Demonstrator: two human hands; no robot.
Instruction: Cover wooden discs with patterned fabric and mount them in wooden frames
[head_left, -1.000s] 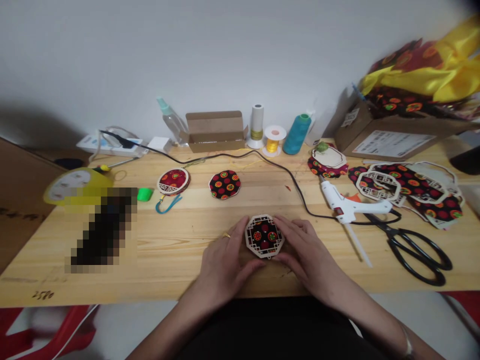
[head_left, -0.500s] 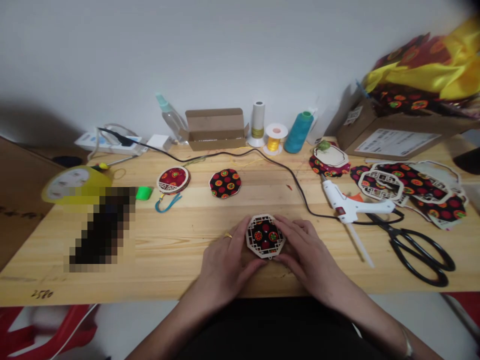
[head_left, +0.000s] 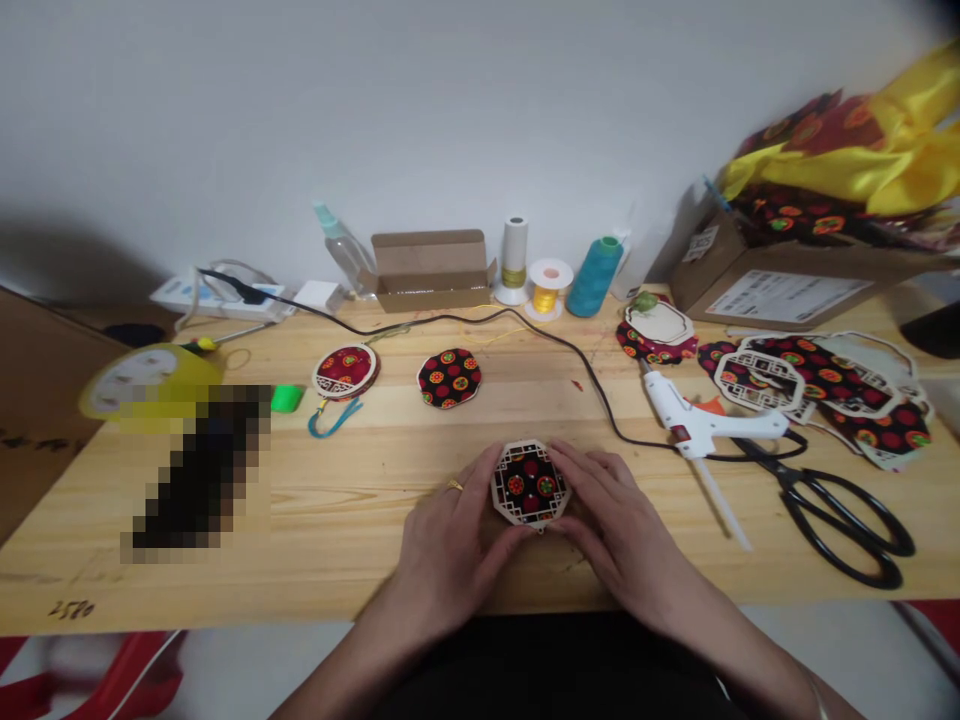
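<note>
Between my two hands is an octagonal ornament (head_left: 531, 484), a pale lattice frame over dark fabric with red and orange floral rounds. My left hand (head_left: 454, 530) grips its left edge, thumb along the near side. From the other side my right hand (head_left: 611, 520) closes on the right edge in the same way. A small loop shows at the ornament's near edge; its underside is hidden. Farther back lies a loose octagonal piece of patterned fabric (head_left: 449, 378). To its left is a round ornament (head_left: 346, 371) with a blue cord loop (head_left: 334, 418).
At right lie a white glue gun (head_left: 705, 420) and black scissors (head_left: 832, 515), with frames and fabric pieces (head_left: 832, 375) behind. A black cable (head_left: 585, 362) crosses the table. Thread spools (head_left: 595, 278), a small open carton (head_left: 431, 270) and a fabric-filled box (head_left: 795, 285) stand along the wall.
The view has tilted slightly, so most things sit a little lower in the picture. My hands keep the same hold on the octagonal ornament.
</note>
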